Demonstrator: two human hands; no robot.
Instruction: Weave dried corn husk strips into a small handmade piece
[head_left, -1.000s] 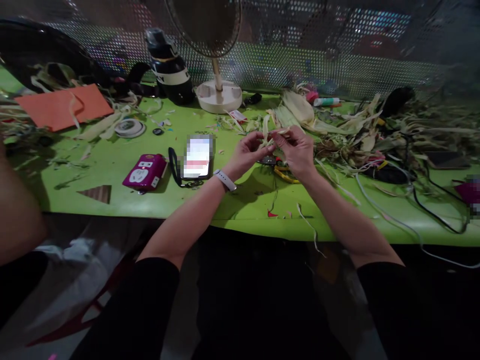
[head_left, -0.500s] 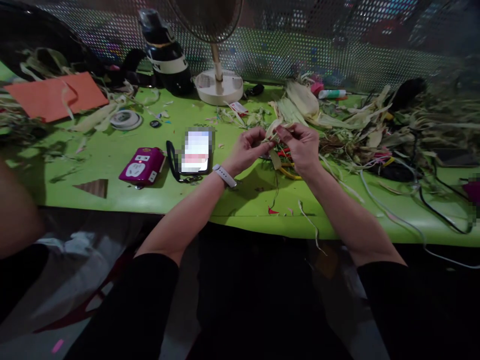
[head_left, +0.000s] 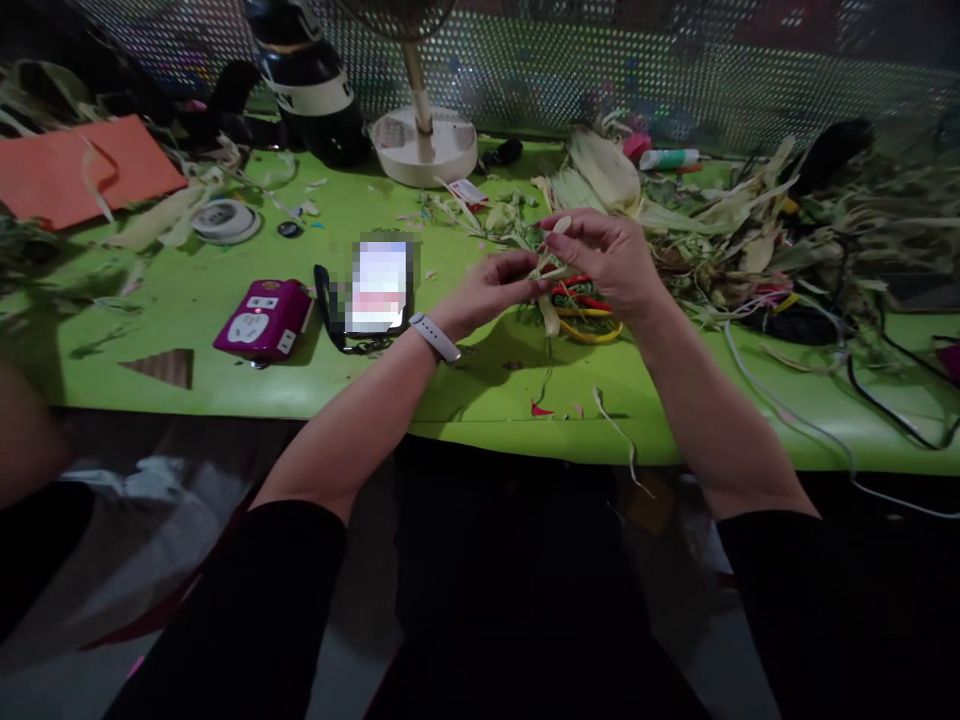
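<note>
Between my two hands is a pale strip of dried corn husk [head_left: 546, 262]. My left hand [head_left: 504, 287], with a light wristband above it, pinches the strip's lower left part. Higher and to the right, my right hand [head_left: 606, 258] grips the strip's upper end between thumb and fingers. Just under the hands lie red and yellow loops of cord or wire [head_left: 592, 325] on the green tabletop [head_left: 480, 390]. A pile of dried husks [head_left: 600, 178] spreads behind and to the right of my right hand.
To the left are a lit phone [head_left: 379, 285], a purple power socket [head_left: 264, 322] and a tape roll [head_left: 225, 220]. A fan base [head_left: 424, 150] and a black bottle [head_left: 315, 95] stand behind. Cables [head_left: 795, 400] trail over the right front edge. Another person's arm [head_left: 30, 430] shows at far left.
My right hand has risen a little and drawn apart from my left, so the husk strip stretches between them. The view has shifted slightly, moving the tabletop things up and left.
</note>
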